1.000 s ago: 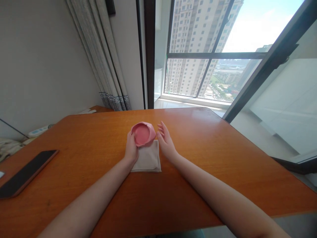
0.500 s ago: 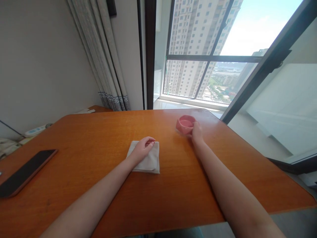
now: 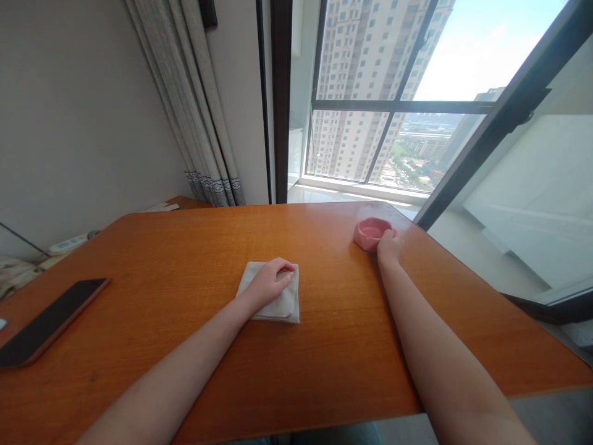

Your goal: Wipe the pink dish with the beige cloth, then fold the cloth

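A folded whitish cloth (image 3: 283, 307) lies flat on the wooden table, and my left hand (image 3: 271, 281) rests on top of it. The fingers of that hand are loosely curved, with a gap between thumb and fingertips and nothing visible in it. Farther off to the right, my right hand (image 3: 388, 246) grips the near right side of a pink, faceted bowl (image 3: 364, 239). The bowl is upright at the table's far right part, and its inside looks bare. Whether its base touches the table I cannot tell.
The brown wooden table (image 3: 185, 259) spreads beneath both arms. On its left lies a long dark flat object (image 3: 53, 321) with a reddish edge. A white power strip (image 3: 68, 244) sits beyond the left edge. Behind are a grey curtain (image 3: 194, 105) and a dark-framed window (image 3: 393, 106).
My right hand has moved right with the pink bowl, toward the table's right edge. My left hand stays on the cloth, shifted only slightly.
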Available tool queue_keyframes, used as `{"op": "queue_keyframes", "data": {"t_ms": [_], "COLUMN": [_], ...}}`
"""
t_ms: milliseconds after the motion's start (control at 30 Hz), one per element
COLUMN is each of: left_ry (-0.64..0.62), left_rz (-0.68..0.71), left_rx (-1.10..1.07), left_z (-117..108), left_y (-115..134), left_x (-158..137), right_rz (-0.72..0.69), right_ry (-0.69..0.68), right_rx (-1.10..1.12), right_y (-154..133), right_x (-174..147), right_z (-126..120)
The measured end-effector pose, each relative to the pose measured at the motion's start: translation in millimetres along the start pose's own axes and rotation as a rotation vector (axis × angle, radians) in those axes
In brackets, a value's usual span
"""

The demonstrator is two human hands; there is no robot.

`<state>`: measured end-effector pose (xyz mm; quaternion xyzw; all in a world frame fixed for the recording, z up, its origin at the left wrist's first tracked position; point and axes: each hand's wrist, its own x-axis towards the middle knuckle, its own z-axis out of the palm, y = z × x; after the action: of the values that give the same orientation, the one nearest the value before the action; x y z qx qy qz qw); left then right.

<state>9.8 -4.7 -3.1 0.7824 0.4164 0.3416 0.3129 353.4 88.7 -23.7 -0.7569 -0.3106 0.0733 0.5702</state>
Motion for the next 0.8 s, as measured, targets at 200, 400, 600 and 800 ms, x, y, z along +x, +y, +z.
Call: {"op": "queue_keyframes", "data": {"t_ms": [200, 400, 600, 800], "left_ry": [0.079, 0.121, 0.147, 0.411], "left_rz": [0.018, -0.131, -0.1, -0.25], "left_rx": [0.185, 0.379, 0.292, -0.334], "left_z": [-3.1, -10.8, -10.0, -20.2], "left_y": [1.0, -5.7, -6.6, -18.4], "left_x": [-0.3, 2.1, 2.0, 11.9], "right_rz": [0.053, 0.076, 0.098, -0.338], "right_ry": [-0.037, -0.111, -0.125, 0.097], "right_rx": [-0.155, -0.264, -0.319, -0.185], "right_y": [-0.1, -0.4, -1.8, -48.1], "right_x": [-0.1, 2.3, 1.1, -36.5], "right_z": [-6.0, -12.1, -14.2, -16.7]}}
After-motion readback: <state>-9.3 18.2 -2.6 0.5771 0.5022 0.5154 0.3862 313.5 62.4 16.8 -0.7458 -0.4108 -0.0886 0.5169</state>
